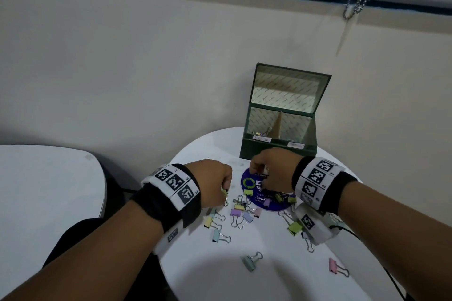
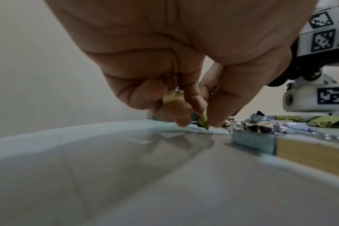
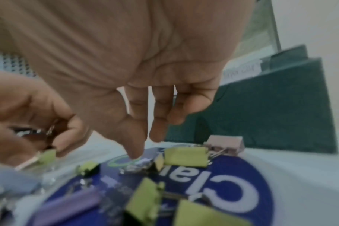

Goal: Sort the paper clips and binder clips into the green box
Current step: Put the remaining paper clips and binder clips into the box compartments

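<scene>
The green box (image 1: 276,151) stands open at the back of the round white table (image 1: 220,276), with a few clips in its left compartment. It also shows as a dark green wall (image 3: 271,114) in the right wrist view. My left hand (image 1: 226,190) pinches a green binder clip (image 2: 203,120) just above the table, with a yellowish clip (image 2: 173,97) tucked in its curled fingers. My right hand (image 3: 145,146) hangs over a blue round sticker (image 3: 222,183), its fingers pointing down. Its index fingertip touches the sticker beside a small silver clip (image 3: 135,165). Several pastel binder clips (image 1: 241,212) lie below both hands.
More binder clips lie apart near the front: a grey-green one (image 1: 252,261) and a pink one (image 1: 336,266). A second white table (image 1: 49,190) stands to the left across a dark gap. The wall runs close behind the box. A black cable (image 1: 391,276) trails at the right.
</scene>
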`<state>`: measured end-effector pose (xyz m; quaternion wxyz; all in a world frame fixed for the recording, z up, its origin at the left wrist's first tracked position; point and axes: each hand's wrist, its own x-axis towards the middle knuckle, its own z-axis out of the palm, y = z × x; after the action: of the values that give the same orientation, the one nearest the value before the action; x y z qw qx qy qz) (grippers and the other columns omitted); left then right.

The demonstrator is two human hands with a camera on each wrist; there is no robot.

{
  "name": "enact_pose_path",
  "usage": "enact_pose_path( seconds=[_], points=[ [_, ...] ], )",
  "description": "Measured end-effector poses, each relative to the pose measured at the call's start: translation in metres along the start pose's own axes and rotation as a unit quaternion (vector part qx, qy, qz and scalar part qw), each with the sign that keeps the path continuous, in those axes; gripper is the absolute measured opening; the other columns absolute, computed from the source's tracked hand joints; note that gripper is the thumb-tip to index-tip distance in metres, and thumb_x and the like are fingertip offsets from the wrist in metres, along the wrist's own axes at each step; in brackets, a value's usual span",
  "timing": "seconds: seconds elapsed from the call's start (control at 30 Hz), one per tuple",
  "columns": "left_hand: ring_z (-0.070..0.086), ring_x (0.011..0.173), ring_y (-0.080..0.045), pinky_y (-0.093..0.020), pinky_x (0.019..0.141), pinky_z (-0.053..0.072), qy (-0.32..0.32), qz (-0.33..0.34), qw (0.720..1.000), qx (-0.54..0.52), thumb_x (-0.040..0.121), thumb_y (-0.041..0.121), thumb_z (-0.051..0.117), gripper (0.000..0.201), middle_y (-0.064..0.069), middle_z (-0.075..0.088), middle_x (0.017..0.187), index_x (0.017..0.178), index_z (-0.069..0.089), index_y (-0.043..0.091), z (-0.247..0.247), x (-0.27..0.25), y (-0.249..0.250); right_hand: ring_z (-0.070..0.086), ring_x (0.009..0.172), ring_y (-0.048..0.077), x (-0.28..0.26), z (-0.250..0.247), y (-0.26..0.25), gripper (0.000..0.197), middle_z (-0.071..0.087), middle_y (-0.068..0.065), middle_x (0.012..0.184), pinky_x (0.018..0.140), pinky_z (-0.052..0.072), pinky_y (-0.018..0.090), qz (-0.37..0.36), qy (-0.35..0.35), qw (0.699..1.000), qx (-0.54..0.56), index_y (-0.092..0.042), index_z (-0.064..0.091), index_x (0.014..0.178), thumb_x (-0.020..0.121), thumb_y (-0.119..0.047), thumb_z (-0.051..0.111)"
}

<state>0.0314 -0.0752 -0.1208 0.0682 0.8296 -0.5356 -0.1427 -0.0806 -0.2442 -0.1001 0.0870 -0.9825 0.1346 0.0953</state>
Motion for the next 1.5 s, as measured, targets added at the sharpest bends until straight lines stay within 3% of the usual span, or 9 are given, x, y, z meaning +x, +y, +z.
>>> enact_pose_path(
  seconds=[0.2, 0.4, 0.63, 0.87, 1.0, 1.17, 1.27, 1.4, 1.5],
  points=[
    [0.049, 0.07, -0.007, -0.025, 0.06, 0.037, 0.018, 0.004, 1.0, 0.014, 0.08, 0.025, 0.06, 0.015, 0.009, 0.056, 0.081, 0.074, 0.046, 0.028, -0.001, -0.001, -0.001, 0.058, 0.092, 0.015, 0.002, 0.004, -0.001, 0.026, 0.06, -0.009, 0.095, 0.081, 0.053, 0.027, -0.001, -0.052, 0.998, -0.045, -0.026, 0.066, 0.102, 0.084, -0.008, 0.064],
    [0.046, 0.066, -0.008, -0.026, 0.058, 0.033, 0.036, 0.007, 0.999, 0.029, 0.082, 0.026, 0.057, 0.02, 0.009, 0.052, 0.077, 0.07, 0.041, 0.027, -0.001, 0.001, -0.001, 0.05, 0.065, 0.015, 0.004, -0.005, -0.005, 0.023, 0.051, -0.002, 0.067, 0.06, 0.045, 0.027, 0.023, 0.029, 0.986, 0.164, -0.015, 0.049, 0.072, 0.091, -0.002, 0.046],
    [0.049, 0.073, -0.015, -0.028, 0.065, 0.037, 0.063, 0.001, 0.997, 0.044, 0.084, 0.033, 0.058, 0.025, 0.009, 0.05, 0.078, 0.07, 0.038, 0.029, -0.001, 0.003, -0.003, 0.053, 0.081, 0.016, 0.002, 0.009, -0.024, 0.019, 0.056, -0.007, 0.088, 0.073, 0.047, 0.029, -0.006, -0.088, 0.996, 0.024, -0.022, 0.056, 0.096, 0.083, -0.024, 0.07],
    [0.05, 0.073, -0.014, -0.027, 0.063, 0.037, 0.081, 0.004, 0.996, 0.047, 0.084, 0.032, 0.054, 0.022, 0.01, 0.05, 0.077, 0.07, 0.037, 0.03, -0.002, 0.004, -0.004, 0.052, 0.074, 0.012, 0.016, -0.019, -0.014, 0.019, 0.056, -0.008, 0.083, 0.066, 0.047, 0.025, -0.018, 0.004, 0.996, 0.086, -0.025, 0.052, 0.08, 0.083, -0.021, 0.07],
    [0.049, 0.072, -0.014, -0.027, 0.062, 0.036, 0.087, 0.019, 0.995, 0.048, 0.086, 0.03, 0.051, 0.022, 0.01, 0.048, 0.076, 0.071, 0.036, 0.03, -0.002, 0.005, 0.001, 0.06, 0.089, 0.019, 0.03, -0.056, 0.01, 0.013, 0.059, -0.004, 0.091, 0.079, 0.054, 0.03, 0.051, 0.168, 0.973, 0.149, -0.018, 0.058, 0.093, 0.085, -0.011, 0.067],
    [0.046, 0.071, -0.01, -0.024, 0.06, 0.032, 0.104, 0.028, 0.993, 0.039, 0.088, 0.03, 0.052, 0.019, 0.011, 0.046, 0.076, 0.074, 0.039, 0.03, -0.004, 0.011, 0.004, 0.056, 0.117, 0.02, 0.034, -0.07, 0.026, 0.05, 0.057, -0.003, 0.128, 0.091, 0.048, 0.028, 0.064, 0.105, 0.987, 0.102, -0.024, 0.055, 0.128, 0.084, -0.009, 0.072],
    [0.045, 0.071, -0.008, -0.021, 0.059, 0.031, 0.12, 0.037, 0.992, 0.033, 0.088, 0.032, 0.054, 0.016, 0.014, 0.046, 0.077, 0.077, 0.042, 0.031, -0.006, 0.017, 0.005, 0.053, 0.12, 0.019, 0.011, -0.071, 0.035, 0.053, 0.051, -0.004, 0.139, 0.095, 0.044, 0.027, 0.052, 0.173, 0.977, 0.113, -0.03, 0.053, 0.132, 0.086, -0.01, 0.07],
    [0.051, 0.075, -0.014, -0.024, 0.064, 0.039, 0.142, 0.043, 0.989, 0.014, 0.088, 0.035, 0.058, 0.014, 0.01, 0.051, 0.084, 0.081, 0.048, 0.027, -0.024, 0.029, 0.01, 0.051, 0.112, 0.012, -0.037, -0.046, 0.064, 0.039, 0.053, -0.005, 0.125, 0.098, 0.042, 0.024, 0.066, 0.267, 0.954, 0.116, -0.025, 0.06, 0.123, 0.088, -0.008, 0.066],
    [0.054, 0.075, -0.015, -0.027, 0.065, 0.042, 0.187, 0.054, 0.981, -0.023, 0.086, 0.031, 0.063, 0.015, 0.007, 0.053, 0.085, 0.079, 0.05, 0.026, -0.048, 0.051, 0.029, 0.057, 0.099, 0.013, -0.071, -0.017, 0.089, 0.027, 0.06, -0.003, 0.11, 0.094, 0.049, 0.029, 0.082, 0.204, 0.971, 0.096, -0.02, 0.066, 0.113, 0.088, -0.012, 0.066]
  ],
)
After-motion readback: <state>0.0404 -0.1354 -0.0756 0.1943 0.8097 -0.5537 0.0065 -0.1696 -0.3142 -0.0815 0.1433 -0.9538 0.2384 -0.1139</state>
